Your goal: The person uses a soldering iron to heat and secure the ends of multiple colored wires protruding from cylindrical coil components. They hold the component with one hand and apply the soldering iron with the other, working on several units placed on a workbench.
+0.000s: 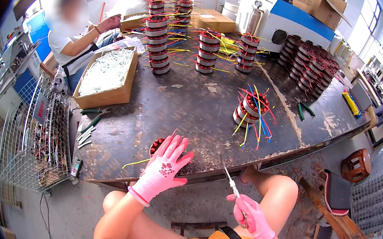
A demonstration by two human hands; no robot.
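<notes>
Round red-wound motor coil (156,145) at near edge of dark worn counter (190,110), under left hand (166,165), pink-gloved fingers (179,145) spread over it. Right hand (249,214), off counter, fingers wrapped round thin metal pick (231,181). Wired coil (251,108) further right.

Both the left hand (166,167) and the right hand (252,214) wear pink knitted cloth gloves, matt. The right hand holds a slim tool (231,183) of bright, glossy metal. The stator (157,146) under the left hand shows reddish copper winding. The workbench (190,105) top is dark, worn and scuffed (pale patches where the surface has flaked). The box (108,96) is plain brown cardboard, matt. The rack (33,137) is bare metal wire.
</notes>
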